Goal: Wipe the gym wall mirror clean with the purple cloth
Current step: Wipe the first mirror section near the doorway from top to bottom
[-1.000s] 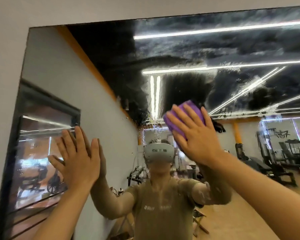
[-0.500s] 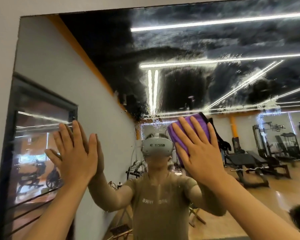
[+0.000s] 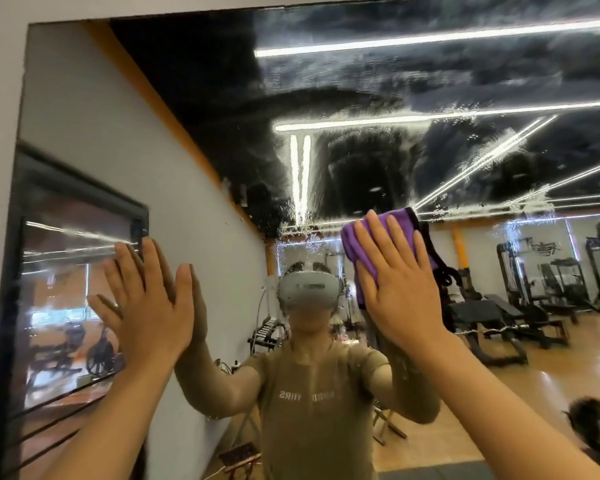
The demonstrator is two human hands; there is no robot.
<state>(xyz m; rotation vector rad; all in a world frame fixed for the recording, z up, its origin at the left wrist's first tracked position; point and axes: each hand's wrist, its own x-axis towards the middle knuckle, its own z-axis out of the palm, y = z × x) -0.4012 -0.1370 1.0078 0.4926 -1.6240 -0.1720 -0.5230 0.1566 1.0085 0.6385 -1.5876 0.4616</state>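
While the wipe runs, scene left to right:
left hand: bare left hand (image 3: 149, 306) flat on the glass of the large frameless gym wall mirror (image 3: 194, 216), fingers (image 3: 155, 265) spread wide and straight, holding nothing; looks like a brace only.
mirror, left part: reflects a grey wall and a dark window frame; few marks visible here.
mirror, upper middle and right: heavy whitish smear and droplet streaks over the dark reflected ceiling, running above and to the right of the cloth.
right hand: bare right hand (image 3: 399, 285) palm-flat, fingers (image 3: 374, 237) extended and slightly fanned, pinning the folded purple microfibre cloth (image 3: 355, 244) against the glass; a press, not a pinch.
cloth position: sandwiched between right palm and mirror, roughly centre-right of the glass, just under the lower edge of the streaked band; purple edge shows past the fingertips at top and along the thumb side on the left; a dark trim shows at its right.
key relation: dirty zone lies up and to the right of the fingertips; cloth's long side looks roughly vertical under the hand, hard to tell.
nearer hand: right, already on the cloth; left well apart.
next move, judged: sweep up and right into the streaks, keeping pressure.
risk: cloth sliding out from under the flat palm.
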